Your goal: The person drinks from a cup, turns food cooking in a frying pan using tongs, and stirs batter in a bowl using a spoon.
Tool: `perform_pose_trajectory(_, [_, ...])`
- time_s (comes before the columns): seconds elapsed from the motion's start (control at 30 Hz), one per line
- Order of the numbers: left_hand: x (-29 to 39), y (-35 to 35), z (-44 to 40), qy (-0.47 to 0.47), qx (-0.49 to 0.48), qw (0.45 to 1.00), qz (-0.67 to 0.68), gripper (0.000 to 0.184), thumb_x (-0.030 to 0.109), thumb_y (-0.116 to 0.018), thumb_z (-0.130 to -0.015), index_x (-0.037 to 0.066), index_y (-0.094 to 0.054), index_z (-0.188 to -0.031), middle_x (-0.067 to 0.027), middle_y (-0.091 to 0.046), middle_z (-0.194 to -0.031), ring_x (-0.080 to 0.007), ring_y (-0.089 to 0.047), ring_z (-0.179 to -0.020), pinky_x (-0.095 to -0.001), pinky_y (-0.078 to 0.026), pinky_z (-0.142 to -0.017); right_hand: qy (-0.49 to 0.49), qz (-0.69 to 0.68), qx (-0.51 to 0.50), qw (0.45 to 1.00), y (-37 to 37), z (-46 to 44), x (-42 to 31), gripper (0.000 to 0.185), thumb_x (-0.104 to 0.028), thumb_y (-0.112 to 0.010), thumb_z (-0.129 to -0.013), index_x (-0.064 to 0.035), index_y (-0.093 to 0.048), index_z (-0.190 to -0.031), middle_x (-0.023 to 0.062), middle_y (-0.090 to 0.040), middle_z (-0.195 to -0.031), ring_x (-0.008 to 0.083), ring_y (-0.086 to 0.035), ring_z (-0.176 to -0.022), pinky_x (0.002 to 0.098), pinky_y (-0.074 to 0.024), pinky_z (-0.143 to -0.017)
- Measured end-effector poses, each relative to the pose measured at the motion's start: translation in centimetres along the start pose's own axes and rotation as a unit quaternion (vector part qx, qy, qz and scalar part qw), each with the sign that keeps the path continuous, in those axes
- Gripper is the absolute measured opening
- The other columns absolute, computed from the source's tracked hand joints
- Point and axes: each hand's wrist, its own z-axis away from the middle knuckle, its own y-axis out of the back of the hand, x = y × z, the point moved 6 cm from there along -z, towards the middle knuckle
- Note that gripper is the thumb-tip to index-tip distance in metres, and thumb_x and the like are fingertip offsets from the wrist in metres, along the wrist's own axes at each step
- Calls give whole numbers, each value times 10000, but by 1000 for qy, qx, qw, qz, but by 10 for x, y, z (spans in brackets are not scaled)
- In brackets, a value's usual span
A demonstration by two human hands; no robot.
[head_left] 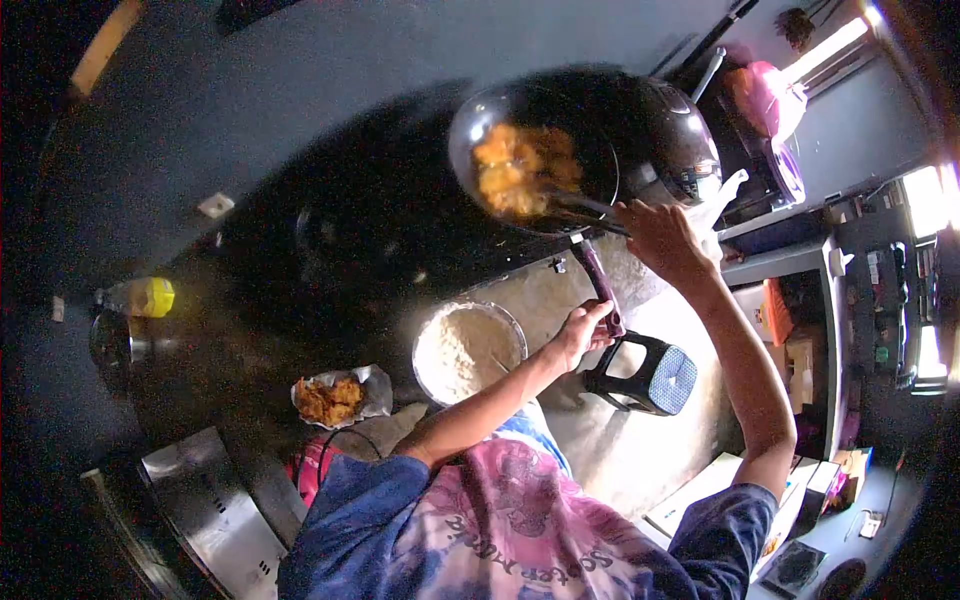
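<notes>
My left hand [584, 335] is closed around the dark handle [597, 285] of a frying pan [607, 165]. Several browned, fried pieces of food [515, 165] sit in the pan, a little blurred. From the right, my right hand [665, 240] grips a pair of tongs [585, 208], whose tips reach in among the pieces; their ends are hard to make out. Below the pan, near my left forearm, stands a large bowl [425, 345] of pale, lumpy batter or coated food. A paper-lined tray [377, 392] farther left holds more fried pieces [328, 400].
A black stool [625, 390] with a blue patterned top stands below the pan handle. Beside the pan is a dark rounded pot or appliance [690, 130]. A yellow-lidded container [150, 297] lies at far left. Shelves [790, 260] line the right side.
</notes>
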Motion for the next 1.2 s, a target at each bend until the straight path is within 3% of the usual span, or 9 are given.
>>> perform_pose_trajectory(0.07, [0,1,0,-3,2,1000,0,244,350,-505,-885,118,-556,-938,-35,-642,-883,-136,-614,-826,-281,-497,-709,-14,-27,-10,999,-5,1,-1,455,-178,-660,-702,-99,-494,-1117,65,-554,-873,243,-583,-773,371,-457,-647])
perform_pose_trajectory(0.1, [0,1,0,-2,0,1000,-4,242,351,-506,-885,119,-555,-938,-35,-642,-887,-135,-614,-823,-281,-496,-709,30,-11,106,994,11,4,-5,186,-188,-569,-764,-84,-558,-918,72,-602,-709,214,-622,-642,342,-490,-530])
perform_pose_trajectory(0.2, [-1,1,-1,1,-4,1000,-6,240,352,-510,-883,123,-555,-938,-34,-642,-895,-133,-614,-822,-279,-495,-710,-3,-123,51,991,6,0,7,140,-184,-560,-762,-66,-570,-837,115,-593,-636,250,-621,-604,376,-489,-515])
perform_pose_trajectory(0.3, [-2,1,-2,4,-2,1000,-4,241,354,-511,-881,124,-554,-941,-33,-643,-900,-132,-615,-823,-277,-494,-711,-31,-147,39,988,16,-2,12,127,-190,-570,-757,-65,-573,-780,133,-576,-601,294,-607,-579,409,-484,-519])
perform_pose_trajectory(0.6, [3,-2,2,5,-6,1000,-10,243,353,-506,-882,122,-549,-946,-37,-639,-903,-138,-615,-835,-275,-496,-714,-79,-305,15,949,1,-3,30,205,-223,-611,-761,-44,-638,-856,164,-605,-685,326,-605,-643,424,-465,-582])
perform_pose_trajectory(0.83, [1,-2,1,7,-6,1000,-4,243,344,-507,-885,111,-531,-951,-48,-634,-909,-149,-617,-836,-278,-507,-700,-71,-287,38,955,-2,-12,29,201,-265,-592,-792,-69,-628,-814,153,-606,-693,338,-603,-661,429,-491,-603])
perform_pose_trajectory(0.93, [1,0,1,6,-6,1000,-4,239,338,-507,-886,108,-531,-947,-52,-633,-914,-152,-618,-834,-277,-511,-695,-87,-303,-1,949,1,-13,27,200,-259,-588,-800,-67,-632,-830,164,-605,-698,343,-605,-689,423,-492,-605])
perform_pose_trajectory(1.13, [2,-1,2,5,-16,1000,-8,249,347,-504,-887,108,-532,-950,-46,-635,-910,-149,-614,-847,-280,-503,-715,-112,-397,-52,909,10,-9,30,237,-280,-596,-813,-49,-637,-848,130,-579,-582,252,-587,-487,358,-484,-490])
perform_pose_trajectory(1.2, [2,0,2,6,-15,1000,-7,246,349,-503,-887,113,-535,-948,-42,-636,-907,-146,-613,-849,-281,-500,-718,-81,-447,-34,890,6,-5,36,249,-235,-587,-824,5,-610,-762,71,-540,-494,146,-550,-397,298,-445,-394])
